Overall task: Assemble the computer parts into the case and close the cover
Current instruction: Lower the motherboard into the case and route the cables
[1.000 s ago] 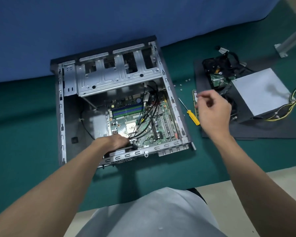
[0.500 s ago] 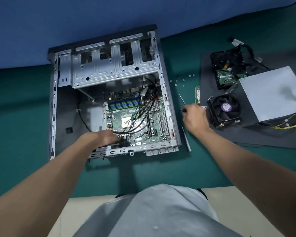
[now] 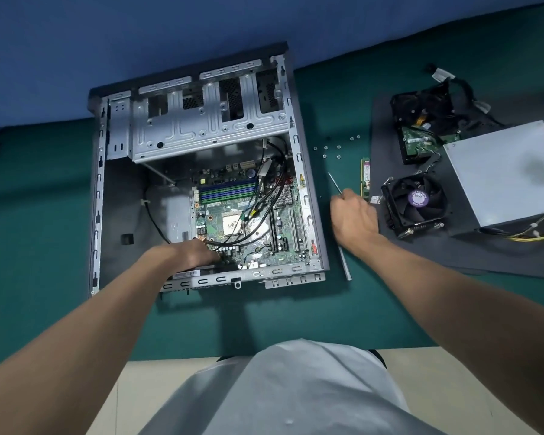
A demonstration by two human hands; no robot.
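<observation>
left hand [image 3: 198,254] on green motherboard [image 3: 220,215], grip unclear | right hand [image 3: 354,215] fisted round thin steel screwdriver [image 3: 334,182]

bg: blue backdrop [image 3: 139,42] | surface: green table cover [image 3: 29,230] | right: dark grey mat [image 3: 382,136] | near: beige floor [image 3: 164,372]

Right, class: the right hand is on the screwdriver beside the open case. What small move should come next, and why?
Probably lift the screwdriver toward the loose screws: the right hand grips it, the left hand rests on the motherboard, and the screws lie unused beside the case.
</observation>
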